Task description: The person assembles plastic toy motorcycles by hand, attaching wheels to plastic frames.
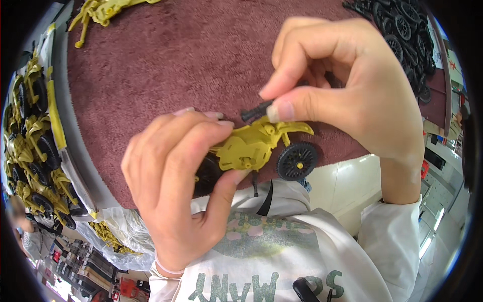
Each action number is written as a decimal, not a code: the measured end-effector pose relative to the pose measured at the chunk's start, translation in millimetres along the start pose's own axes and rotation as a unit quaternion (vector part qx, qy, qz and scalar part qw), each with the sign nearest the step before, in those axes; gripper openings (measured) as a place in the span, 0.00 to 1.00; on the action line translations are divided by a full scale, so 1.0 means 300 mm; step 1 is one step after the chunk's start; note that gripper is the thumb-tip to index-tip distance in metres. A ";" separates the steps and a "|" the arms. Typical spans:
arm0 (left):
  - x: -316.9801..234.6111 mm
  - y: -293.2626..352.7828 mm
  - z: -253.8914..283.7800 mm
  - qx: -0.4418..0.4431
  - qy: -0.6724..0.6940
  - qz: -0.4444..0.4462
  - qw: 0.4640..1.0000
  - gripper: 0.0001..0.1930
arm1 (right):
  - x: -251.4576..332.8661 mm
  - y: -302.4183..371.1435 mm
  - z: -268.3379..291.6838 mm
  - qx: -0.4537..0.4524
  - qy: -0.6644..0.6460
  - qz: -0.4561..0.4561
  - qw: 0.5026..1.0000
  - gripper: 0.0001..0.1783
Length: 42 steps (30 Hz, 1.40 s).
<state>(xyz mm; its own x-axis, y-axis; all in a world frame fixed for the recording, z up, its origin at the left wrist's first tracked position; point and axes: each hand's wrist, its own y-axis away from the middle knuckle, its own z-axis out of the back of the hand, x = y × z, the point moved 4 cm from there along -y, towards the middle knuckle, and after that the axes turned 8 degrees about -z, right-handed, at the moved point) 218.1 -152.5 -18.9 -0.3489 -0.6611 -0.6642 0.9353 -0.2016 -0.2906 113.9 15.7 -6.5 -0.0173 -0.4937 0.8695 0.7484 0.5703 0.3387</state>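
A yellow toy motorcycle (245, 149) with black spoked wheels is gripped in my left hand (173, 176), fingers over its rear and top, thumb below. The front wheel (297, 161) shows whole; the rear one is partly behind my fingers. A thin black peg sticks down under the body. My right hand (342, 80) pinches a small black plastic part (255, 111) between thumb and fingers. That part lies just above the front of the motorcycle's body; whether the two touch I cannot tell.
Black wheels and small parts (402, 27) are heaped at the far right of the maroon cloth (166, 65). Yellow pieces (108, 11) lie at the far left. Many yellow motorcycles (37, 136) are piled beyond the left edge, above a plastic bag (126, 236) of yellow parts.
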 end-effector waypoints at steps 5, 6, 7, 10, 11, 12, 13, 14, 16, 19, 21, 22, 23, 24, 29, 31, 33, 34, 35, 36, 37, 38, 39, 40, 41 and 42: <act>0.003 0.002 -0.002 -0.008 0.009 -0.004 1.000 0.23 | -0.004 0.035 0.002 -0.004 0.013 -0.013 1.000 0.10; 0.000 -0.001 -0.003 -0.009 0.008 0.000 1.000 0.23 | -0.005 0.038 0.007 0.000 0.014 -0.013 1.000 0.10; -0.003 -0.002 -0.003 -0.010 0.007 0.004 1.000 0.23 | -0.007 0.036 0.015 0.004 0.015 -0.012 1.000 0.10; -0.002 0.001 -0.005 -0.006 -0.001 0.009 1.000 0.23 | -0.001 0.052 0.036 0.014 0.025 -0.008 1.000 0.10; 0.001 0.004 -0.004 -0.007 -0.003 0.009 1.000 0.23 | -0.006 0.067 0.054 0.018 0.029 -0.005 0.999 0.10; 0.004 0.008 -0.005 -0.009 -0.002 0.007 1.000 0.23 | -0.007 0.065 0.066 0.021 0.034 -0.003 0.999 0.10; 0.005 0.010 0.002 -0.013 -0.001 0.006 1.000 0.23 | -0.007 0.075 0.089 0.025 0.040 -0.001 0.999 0.10; 0.005 0.013 0.011 -0.017 -0.003 0.007 1.000 0.23 | -0.021 0.083 0.134 0.031 0.046 0.003 0.998 0.10; 0.006 0.005 -0.004 -0.010 0.004 0.003 1.000 0.23 | -0.017 0.103 0.177 0.032 0.066 -0.001 0.997 0.10; 0.006 0.007 -0.006 -0.019 0.024 0.008 1.000 0.23 | -0.011 0.104 0.259 0.040 0.090 0.008 0.995 0.11; 0.002 0.005 0.012 -0.021 0.024 -0.003 0.999 0.23 | -0.092 0.184 0.516 0.041 0.109 0.018 0.993 0.12; 0.005 -0.008 0.007 -0.014 0.026 -0.008 1.000 0.23 | 0.060 0.164 0.294 0.041 0.115 0.020 0.992 0.12; 0.002 -0.012 0.008 -0.017 0.014 -0.011 1.000 0.23 | 0.168 0.013 0.126 0.044 0.118 0.032 0.991 0.13; -0.007 -0.009 0.015 -0.019 0.010 -0.013 1.000 0.23 | 0.065 -0.066 0.390 0.039 0.135 0.039 0.989 0.13; -0.001 -0.010 0.033 0.018 -0.039 -0.009 0.999 0.22 | 0.330 -0.324 0.005 0.042 0.126 0.080 0.988 0.20; -0.013 -0.016 0.029 0.017 -0.029 -0.019 0.999 0.22 | 0.277 -0.423 -0.047 -0.032 0.191 0.152 0.969 0.18; -0.010 -0.011 0.030 0.031 -0.020 -0.010 0.999 0.23 | 0.294 -0.434 -0.073 -0.068 0.231 0.219 0.945 0.22; -0.009 -0.010 0.032 0.026 -0.020 -0.010 0.999 0.22 | 0.287 -0.442 -0.093 -0.114 0.287 0.243 0.920 0.23; -0.010 -0.009 0.035 0.023 -0.024 -0.010 0.999 0.22 | 0.272 -0.453 -0.115 -0.161 0.341 0.264 0.888 0.24; -0.010 -0.009 0.036 0.021 -0.022 -0.009 0.999 0.22 | 0.278 -0.460 -0.121 -0.147 0.343 0.254 0.892 0.24; -0.009 -0.010 0.035 0.019 -0.020 -0.009 1.000 0.22 | 0.291 -0.462 -0.117 -0.148 0.345 0.258 0.890 0.24; -0.008 -0.011 0.034 0.018 -0.021 -0.013 1.000 0.22 | 0.290 -0.473 -0.111 -0.119 0.345 0.189 0.912 0.25; -0.008 -0.011 0.035 0.015 -0.024 -0.012 1.000 0.22 | 0.293 -0.477 -0.109 -0.087 0.343 0.120 0.928 0.27; -0.008 -0.011 0.035 0.016 -0.024 -0.014 0.999 0.22 | 0.309 -0.470 -0.105 -0.089 0.362 0.099 0.923 0.29; -0.007 -0.008 0.038 0.018 -0.024 -0.015 0.999 0.22 | 0.310 -0.461 -0.107 -0.089 0.362 0.104 0.922 0.29; -0.009 -0.011 0.037 0.015 -0.025 -0.019 0.999 0.22 | 0.303 -0.444 -0.101 -0.103 0.363 0.137 0.916 0.30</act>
<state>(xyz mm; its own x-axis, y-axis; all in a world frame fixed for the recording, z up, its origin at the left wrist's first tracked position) 216.6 -158.1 -8.3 -0.3818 -0.6881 -0.6171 0.9229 -0.2479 -0.2945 32.7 -125.1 16.4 0.5792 -0.7002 0.4175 0.7691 0.6391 0.0049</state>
